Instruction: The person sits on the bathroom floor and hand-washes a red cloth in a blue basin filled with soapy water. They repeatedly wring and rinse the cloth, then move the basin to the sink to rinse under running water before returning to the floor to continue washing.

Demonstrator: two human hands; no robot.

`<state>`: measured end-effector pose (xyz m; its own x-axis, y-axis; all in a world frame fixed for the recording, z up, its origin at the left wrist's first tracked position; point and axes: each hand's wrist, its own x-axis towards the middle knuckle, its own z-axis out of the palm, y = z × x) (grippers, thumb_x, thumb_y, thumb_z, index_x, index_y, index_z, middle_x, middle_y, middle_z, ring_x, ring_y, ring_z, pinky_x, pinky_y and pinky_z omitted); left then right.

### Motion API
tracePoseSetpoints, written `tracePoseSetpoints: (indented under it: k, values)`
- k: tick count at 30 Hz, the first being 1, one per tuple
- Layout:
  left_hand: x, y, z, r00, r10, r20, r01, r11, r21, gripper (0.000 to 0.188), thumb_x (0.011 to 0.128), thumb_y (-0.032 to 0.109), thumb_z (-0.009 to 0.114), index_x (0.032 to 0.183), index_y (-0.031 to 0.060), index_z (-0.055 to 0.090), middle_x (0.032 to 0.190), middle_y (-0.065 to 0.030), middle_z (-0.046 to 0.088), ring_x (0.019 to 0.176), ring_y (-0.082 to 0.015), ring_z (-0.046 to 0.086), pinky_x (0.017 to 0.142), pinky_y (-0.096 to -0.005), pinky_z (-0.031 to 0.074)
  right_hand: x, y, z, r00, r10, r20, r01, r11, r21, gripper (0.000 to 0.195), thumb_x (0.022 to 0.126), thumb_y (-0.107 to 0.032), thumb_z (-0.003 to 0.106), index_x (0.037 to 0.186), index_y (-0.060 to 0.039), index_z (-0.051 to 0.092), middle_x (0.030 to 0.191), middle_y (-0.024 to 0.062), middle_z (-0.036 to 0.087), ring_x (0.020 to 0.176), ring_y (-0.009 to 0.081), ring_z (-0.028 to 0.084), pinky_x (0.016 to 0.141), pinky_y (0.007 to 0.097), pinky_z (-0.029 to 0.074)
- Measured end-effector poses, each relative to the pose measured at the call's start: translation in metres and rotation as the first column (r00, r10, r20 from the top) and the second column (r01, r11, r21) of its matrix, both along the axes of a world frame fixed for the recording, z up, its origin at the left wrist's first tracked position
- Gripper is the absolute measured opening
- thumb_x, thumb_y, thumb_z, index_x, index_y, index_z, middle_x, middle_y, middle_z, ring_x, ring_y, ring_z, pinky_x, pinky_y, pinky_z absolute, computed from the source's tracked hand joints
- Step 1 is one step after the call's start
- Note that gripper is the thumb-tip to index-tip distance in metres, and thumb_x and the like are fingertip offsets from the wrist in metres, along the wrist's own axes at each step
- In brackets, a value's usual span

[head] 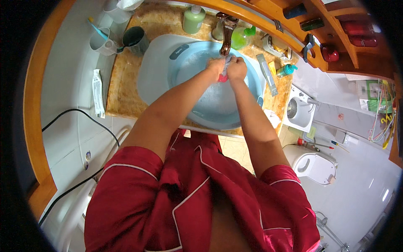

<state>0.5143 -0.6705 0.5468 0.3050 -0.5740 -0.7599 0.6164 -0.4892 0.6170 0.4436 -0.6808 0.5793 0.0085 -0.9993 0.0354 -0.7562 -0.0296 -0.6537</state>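
Both hands are close together under a brown faucet, above a light blue plastic basin standing in the white sink. My left hand and my right hand grip a small wet item between them, pale at the top with a red part below. The fingers cover much of it, so its kind is unclear. Whitish water lies in the basin below the hands.
A green pump bottle, a bright green soap bottle, a teal-topped bottle and a dark cup stand on the patterned counter. A wooden shelf overhangs the upper right. A toothpaste tube is at the left.
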Motion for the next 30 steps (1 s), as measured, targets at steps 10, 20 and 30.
tracePoseSetpoints:
  k: [10, 20, 30]
  values:
    - [0.021, 0.001, 0.022, 0.971, -0.201, -0.126, 0.186, 0.975, -0.119, 0.025, 0.073, 0.021, 0.065, 0.085, -0.0007, 0.061, 0.083, -0.0126, 0.061, 0.066, -0.0215, 0.058, 0.055, -0.0412, 0.049, -0.023, -0.021, -0.047, 0.969, 0.018, 0.245, -0.063, 0.982, 0.177, 0.028, 0.086, -0.032, 0.048, 0.081, -0.0055, 0.054, 0.081, 0.0154, 0.058, 0.065, 0.031, 0.056, 0.058, 0.0403, 0.044]
    - [0.051, -0.003, 0.021, 0.891, -0.454, 0.016, 0.45, 0.879, -0.157, 0.029, 0.081, 0.032, 0.058, 0.1, 0.0099, 0.055, 0.094, -0.0054, 0.06, 0.08, -0.0176, 0.06, 0.069, -0.0347, 0.051, -0.032, -0.03, -0.006, 0.608, -0.228, 0.76, -0.436, 0.705, 0.56, 0.024, 0.088, -0.025, 0.049, 0.099, -0.0041, 0.049, 0.086, 0.009, 0.058, 0.073, 0.0193, 0.061, 0.053, 0.0314, 0.052]
    - [0.055, 0.002, -0.016, 0.911, -0.258, -0.323, 0.089, 0.886, -0.456, 0.027, 0.079, 0.026, 0.059, 0.101, 0.0107, 0.057, 0.095, -0.0059, 0.061, 0.085, -0.0202, 0.06, 0.073, -0.0378, 0.048, -0.011, -0.021, -0.016, 0.247, -0.416, 0.875, -0.251, 0.845, 0.472, 0.019, 0.086, -0.008, 0.043, 0.103, 0.0, 0.045, 0.083, 0.0106, 0.055, 0.073, 0.0218, 0.059, 0.063, 0.0356, 0.052]
